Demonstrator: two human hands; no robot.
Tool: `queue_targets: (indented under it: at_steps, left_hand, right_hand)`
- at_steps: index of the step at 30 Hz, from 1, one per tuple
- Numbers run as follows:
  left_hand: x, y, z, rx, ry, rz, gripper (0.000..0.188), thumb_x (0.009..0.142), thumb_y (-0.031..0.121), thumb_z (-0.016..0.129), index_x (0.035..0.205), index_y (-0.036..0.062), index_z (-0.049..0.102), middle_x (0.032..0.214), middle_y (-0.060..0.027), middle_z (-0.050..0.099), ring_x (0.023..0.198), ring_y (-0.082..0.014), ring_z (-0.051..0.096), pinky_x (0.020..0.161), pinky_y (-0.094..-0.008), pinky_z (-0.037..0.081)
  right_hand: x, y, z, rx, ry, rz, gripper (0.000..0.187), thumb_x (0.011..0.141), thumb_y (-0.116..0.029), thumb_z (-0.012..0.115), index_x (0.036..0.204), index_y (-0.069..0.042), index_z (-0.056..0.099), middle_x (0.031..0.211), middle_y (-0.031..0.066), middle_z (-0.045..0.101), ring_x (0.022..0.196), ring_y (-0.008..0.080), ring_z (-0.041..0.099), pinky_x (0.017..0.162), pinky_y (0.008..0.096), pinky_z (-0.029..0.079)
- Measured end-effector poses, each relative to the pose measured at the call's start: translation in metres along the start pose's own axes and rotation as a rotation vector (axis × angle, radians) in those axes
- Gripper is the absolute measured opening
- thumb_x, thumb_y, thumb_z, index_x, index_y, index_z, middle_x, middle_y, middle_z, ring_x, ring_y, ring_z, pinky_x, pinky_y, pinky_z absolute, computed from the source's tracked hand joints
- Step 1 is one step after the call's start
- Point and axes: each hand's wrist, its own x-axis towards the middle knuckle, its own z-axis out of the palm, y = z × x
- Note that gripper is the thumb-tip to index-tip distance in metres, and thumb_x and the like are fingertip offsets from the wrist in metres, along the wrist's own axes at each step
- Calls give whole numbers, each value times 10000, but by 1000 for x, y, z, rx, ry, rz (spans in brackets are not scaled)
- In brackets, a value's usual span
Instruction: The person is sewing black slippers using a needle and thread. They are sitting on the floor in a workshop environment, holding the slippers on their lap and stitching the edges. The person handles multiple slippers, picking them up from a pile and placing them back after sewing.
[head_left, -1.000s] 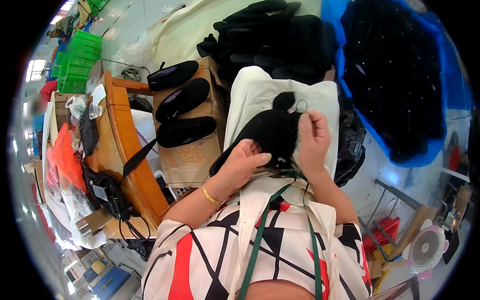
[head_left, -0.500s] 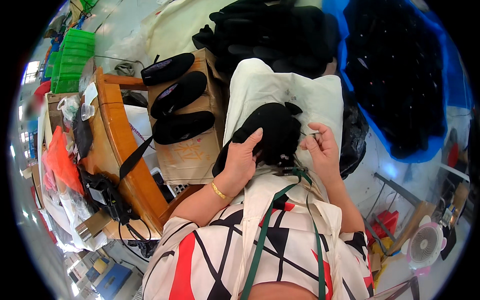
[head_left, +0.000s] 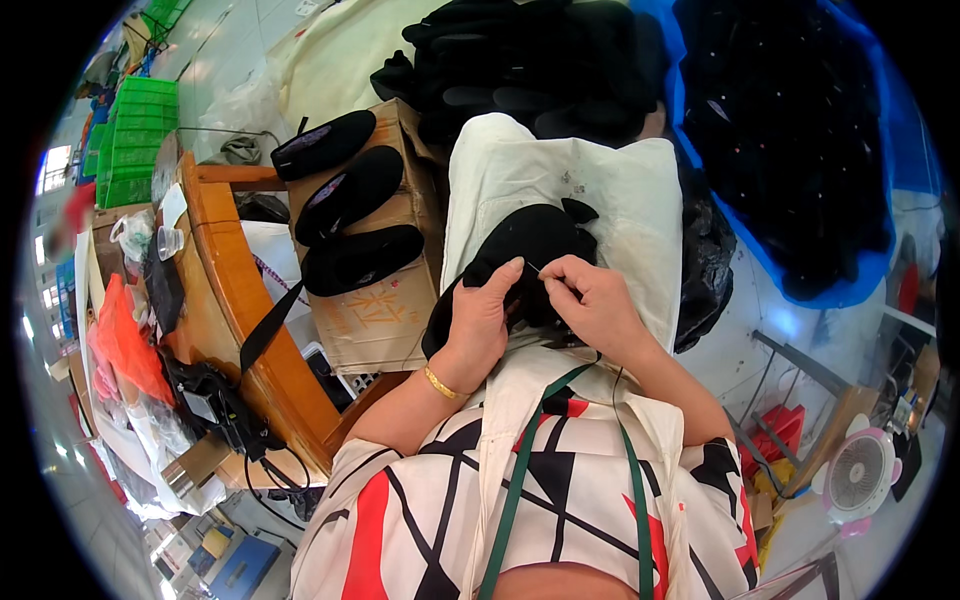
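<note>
A black cloth shoe (head_left: 535, 232) rests on a white cloth (head_left: 640, 205) over my lap. Its near end is wrapped by my left hand (head_left: 478, 315), thumb pressed on top. My right hand (head_left: 598, 308) is closed in a pinch at the shoe's right side. From its fingertips a thin, pale needle (head_left: 533, 268) points toward the shoe's edge, close to my left thumb. Whether its tip has entered the fabric I cannot make out. My fingers hide the shoe's underside.
Three black shoes (head_left: 350, 193) lie on a cardboard box (head_left: 375, 335) to the left, beside a wooden chair frame (head_left: 225, 270). Black shoes (head_left: 520, 70) are heaped beyond my lap. A large blue bag (head_left: 680, 130) of black items stands at right, a fan (head_left: 858, 475) at lower right.
My right hand has moved left, from out beside the shoe to its edge near my left thumb, bringing the needle with it. My left hand keeps its hold on the shoe.
</note>
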Motion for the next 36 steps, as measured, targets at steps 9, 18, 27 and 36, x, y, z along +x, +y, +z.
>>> queue_targets:
  at_steps: [9, 18, 27, 36]
  left_hand:
    - [-2, -1, 1, -8, -33, 19, 248, 851, 188, 771, 1082, 150, 691, 1014, 48, 700, 929, -94, 630, 819, -315, 443]
    - [-5, -4, 4, -7, 36, 9, 280, 883, 91, 725, 1151, 29, 672, 1065, -44, 705, 927, -139, 657, 823, -287, 527]
    - [-10, 1, 10, -17, 21, 17, 295, 895, 92, 705, 1177, 15, 662, 1112, -64, 696, 981, -158, 659, 876, -293, 525]
    - [-2, 0, 4, -49, -46, 8, 265, 888, 84, 686, 1141, 10, 668, 1080, -57, 704, 972, -153, 660, 877, -297, 525]
  right_hand:
    - [0, 0, -2, -25, -22, 0, 98, 874, -65, 607, 947, -9, 639, 672, 103, 588, 551, 161, 512, 537, 295, 430]
    - [9, 0, -11, 24, -150, 138, 95, 881, -67, 584, 910, 8, 635, 670, 9, 578, 598, 58, 483, 547, 246, 410]
    - [2, 11, 1, 6, -68, -4, 77, 922, -89, 587, 960, -22, 594, 658, 69, 561, 571, 149, 512, 542, 299, 426]
    - [-3, 16, 2, -102, -6, -154, 92, 910, -96, 605, 995, -61, 600, 683, 145, 602, 599, 319, 612, 546, 378, 465]
